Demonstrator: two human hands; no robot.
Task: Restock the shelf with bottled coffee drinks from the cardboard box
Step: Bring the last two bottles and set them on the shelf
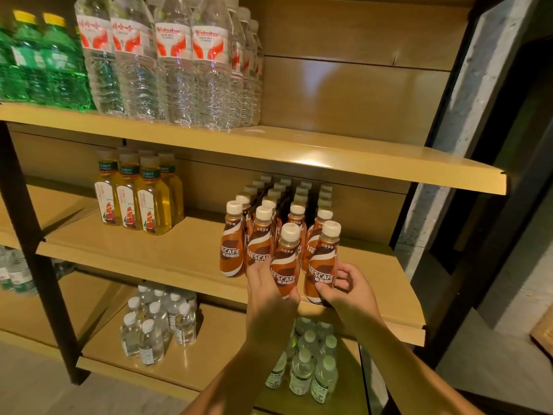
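Brown Nescafe coffee bottles with white caps stand in several rows [270, 205] on the middle wooden shelf [179, 259]. My left hand [269, 292] grips one coffee bottle [286, 262] low on its body at the shelf's front. My right hand [348, 287] grips a second coffee bottle [322, 262] just to its right. Both bottles are upright, in front of the rows. The cardboard box is out of view.
Yellow tea bottles [140, 202] stand on the same shelf to the left. Large water bottles [173, 61] and green bottles [45, 61] fill the upper shelf. Small clear bottles [158, 322] sit on the lower shelf. A dark post [36, 244] stands at left, a concrete wall [466, 115] at right.
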